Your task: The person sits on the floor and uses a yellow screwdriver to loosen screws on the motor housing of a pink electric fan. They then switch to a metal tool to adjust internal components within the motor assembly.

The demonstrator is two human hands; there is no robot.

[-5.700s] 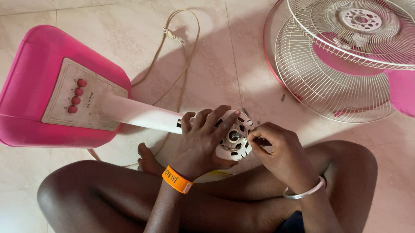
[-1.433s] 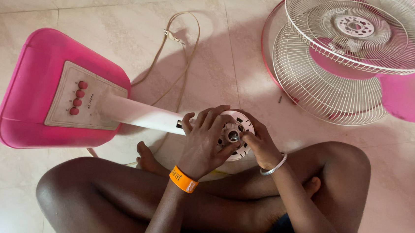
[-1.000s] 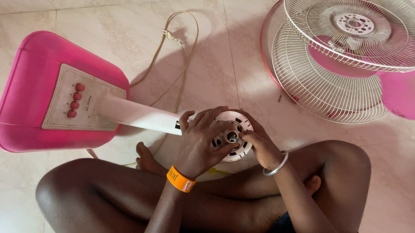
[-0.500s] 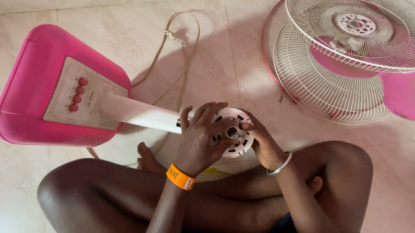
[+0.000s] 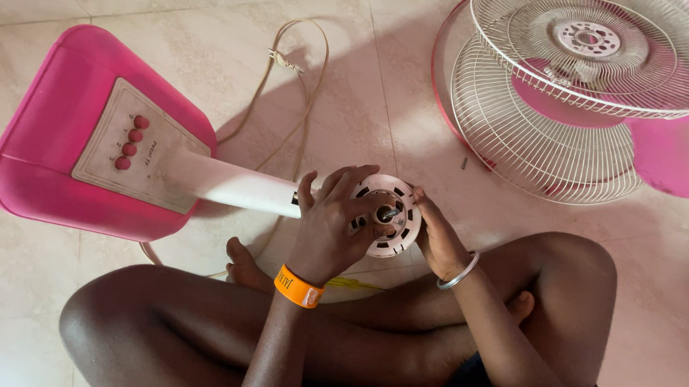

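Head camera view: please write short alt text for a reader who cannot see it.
Both hands, left hand and right hand, grip a white fan motor head above crossed legs. The pink fan base lies left, wire fan guards right.

I see my left hand (image 5: 337,223) and right hand (image 5: 438,239) gripping a white motor housing (image 5: 387,215) of smooth, matt plastic with a dull metal shaft at its centre. The fan base (image 5: 55,159) is glossy pink plastic with a matt off-white control panel (image 5: 133,157). The grilles (image 5: 595,43) are thin coated wire, slightly shiny. The floor (image 5: 368,77) is polished beige tile. My bangle (image 5: 459,273) looks like bright metal; my orange wristband (image 5: 298,286) looks rubbery.
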